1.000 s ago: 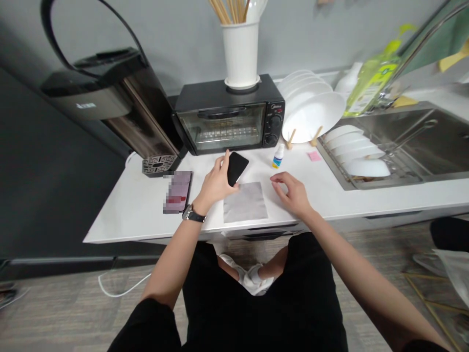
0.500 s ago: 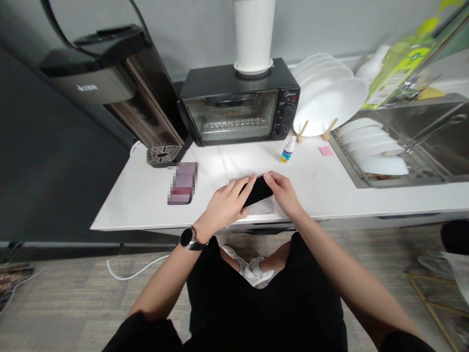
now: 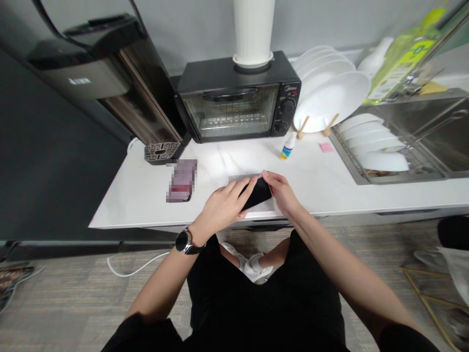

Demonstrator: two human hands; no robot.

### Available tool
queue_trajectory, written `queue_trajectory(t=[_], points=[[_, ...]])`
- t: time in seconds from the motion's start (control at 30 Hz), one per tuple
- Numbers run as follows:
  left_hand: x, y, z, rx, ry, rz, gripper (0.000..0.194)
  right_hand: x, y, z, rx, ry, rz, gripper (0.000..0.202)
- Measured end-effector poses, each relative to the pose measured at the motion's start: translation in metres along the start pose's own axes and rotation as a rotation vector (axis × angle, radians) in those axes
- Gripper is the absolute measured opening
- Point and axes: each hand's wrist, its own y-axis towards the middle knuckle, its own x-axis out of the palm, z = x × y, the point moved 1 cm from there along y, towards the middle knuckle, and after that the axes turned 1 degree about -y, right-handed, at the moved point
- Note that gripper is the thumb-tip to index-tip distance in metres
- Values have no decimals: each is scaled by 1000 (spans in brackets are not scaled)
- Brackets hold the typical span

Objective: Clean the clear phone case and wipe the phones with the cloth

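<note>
A black phone point(image 3: 258, 194) is tilted above the front edge of the white counter point(image 3: 146, 190). My left hand point(image 3: 225, 203) grips its left end, fingers over the top and thumb below. At the upper right corner, my right hand point(image 3: 280, 191) pinches the phone's edge with its fingertips. A pale flat sheet point(image 3: 269, 208) shows partly beneath the phone. Behind my right hand stands a small spray bottle point(image 3: 287, 146) with a blue and yellow label. A second phone point(image 3: 182, 181), blurred out by pixels, lies on the counter to the left.
A toaster oven point(image 3: 234, 110) with a white pot point(image 3: 253, 34) on top stands at the back. The drinks machine point(image 3: 146, 98) is at left. White plates point(image 3: 331, 102), a pink note point(image 3: 326, 147), a green bottle point(image 3: 399, 63) and a sink point(image 3: 425, 161) are at right.
The view has shifted slightly, so the counter items sit a little differently in the picture. Both hands keep their hold on the black phone, with barely any movement.
</note>
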Motion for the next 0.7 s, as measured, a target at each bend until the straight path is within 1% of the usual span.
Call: queue_trajectory(t=[0.2, 0.3, 0.43, 0.53, 0.7], points=[[-1, -1, -2, 10, 2, -12, 78, 1, 4, -2, 2, 20, -56, 23], [-2, 0, -3, 13, 29, -26, 78, 1, 4, -2, 2, 18, -63, 24], [-3, -1, -5, 16, 55, -28, 76, 2, 4, -1, -2, 15, -54, 23], [-4, -2, -4, 19, 95, -43, 76, 3, 5, 2, -7, 20, -24, 23], [-10, -4, 2, 25, 186, -73, 70, 5, 5, 5, -14, 44, 6, 24]])
